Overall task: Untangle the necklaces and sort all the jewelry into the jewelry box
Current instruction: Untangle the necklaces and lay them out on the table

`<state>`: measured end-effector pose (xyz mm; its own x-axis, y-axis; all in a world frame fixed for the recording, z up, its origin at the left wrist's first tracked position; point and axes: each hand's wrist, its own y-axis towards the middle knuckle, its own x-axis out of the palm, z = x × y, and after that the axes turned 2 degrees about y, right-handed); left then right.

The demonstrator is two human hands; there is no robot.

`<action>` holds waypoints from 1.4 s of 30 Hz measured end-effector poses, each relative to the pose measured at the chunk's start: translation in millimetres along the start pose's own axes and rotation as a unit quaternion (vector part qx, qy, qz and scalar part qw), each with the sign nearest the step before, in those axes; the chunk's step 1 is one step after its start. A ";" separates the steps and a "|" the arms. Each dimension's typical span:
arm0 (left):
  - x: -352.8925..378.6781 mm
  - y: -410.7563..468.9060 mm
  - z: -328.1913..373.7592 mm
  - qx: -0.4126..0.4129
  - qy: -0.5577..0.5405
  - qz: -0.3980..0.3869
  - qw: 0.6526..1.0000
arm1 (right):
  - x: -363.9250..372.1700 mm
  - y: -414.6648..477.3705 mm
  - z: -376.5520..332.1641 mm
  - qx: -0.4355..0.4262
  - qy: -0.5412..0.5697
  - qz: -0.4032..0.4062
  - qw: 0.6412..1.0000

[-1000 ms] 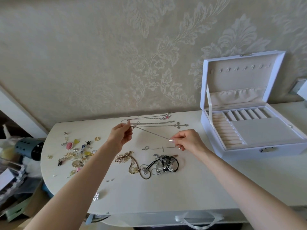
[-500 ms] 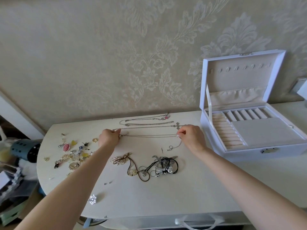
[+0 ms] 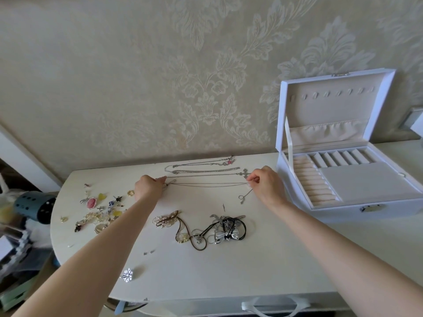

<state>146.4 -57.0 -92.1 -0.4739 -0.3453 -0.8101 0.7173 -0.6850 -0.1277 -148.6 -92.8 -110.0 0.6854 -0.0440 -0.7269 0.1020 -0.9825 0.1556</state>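
A thin silver chain (image 3: 206, 184) lies stretched straight across the white table (image 3: 229, 271). My left hand (image 3: 147, 187) pinches its left end and my right hand (image 3: 264, 181) pinches its right end, where a ring clasp (image 3: 242, 197) trails off. Just behind it lie straightened necklaces (image 3: 203, 168), one with a cross pendant (image 3: 245, 172). In front sits a tangled heap of cords, chains and a silver bow (image 3: 225, 233), with a beaded gold piece (image 3: 166, 219) at its left. The white jewelry box (image 3: 357, 202) stands open at the right, its compartments bare.
A scatter of small earrings, rings and brooches (image 3: 100, 209) covers the table's left part, with a snowflake brooch (image 3: 127, 275) near the front edge. A blue perforated object (image 3: 34, 205) and clutter lie off the table's left side. The wallpapered wall runs close behind.
Both hands have come down from above the table and moved apart, drawing the thin chain out straight and laying it flat in front of the other necklaces.
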 end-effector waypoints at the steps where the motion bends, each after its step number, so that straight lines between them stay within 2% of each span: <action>1: -0.1 -0.2 -1.1 0.004 0.005 0.005 1.000 | -0.9 -1.7 0.3 -0.002 0.005 -0.003 1.000; 7: -3.8 -28.0 -4.4 0.067 0.049 0.039 0.996 | -9.2 -26.0 -8.3 -0.053 0.021 -0.017 0.998; 12: 4.2 -72.8 -5.8 0.261 0.089 0.072 0.959 | -10.0 -50.6 -23.4 -0.105 0.068 -0.160 0.979; 14: 8.1 -81.5 -9.3 0.335 0.080 0.057 0.937 | -13.0 -57.0 -29.4 -0.105 0.097 -0.185 0.972; 16: 11.9 -85.9 -16.9 0.371 0.068 0.024 0.926 | -15.6 -61.6 -32.1 -0.104 0.089 -0.214 0.967; 20: 20.2 -97.7 -31.5 0.352 0.038 -0.035 0.935 | -18.4 -69.1 -30.1 -0.099 0.054 -0.241 0.964; 30: 28.7 -148.8 -42.5 0.340 -0.043 -0.040 0.939 | -33.9 -91.8 -31.2 -0.095 0.068 -0.252 0.961; 35: 30.8 -167.1 -44.9 0.348 -0.043 -0.049 0.935 | -34.4 -105.1 -27.1 -0.146 -0.062 -0.272 0.949; 39: 27.4 -173.8 -43.0 0.358 -0.010 -0.045 0.932 | -37.1 -106.2 -23.6 -0.131 0.010 -0.242 0.961; 42: 20.5 -181.5 -32.2 0.412 -0.007 -0.038 0.910 | -45.2 -100.6 -30.1 -0.099 0.110 -0.225 0.963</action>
<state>23.0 81.0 -103.9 -0.5171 -0.2803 -0.8087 0.0573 -0.9541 0.2941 -168.1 13.5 -72.6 0.6736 0.4396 -0.5942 0.5452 -0.8383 -0.0021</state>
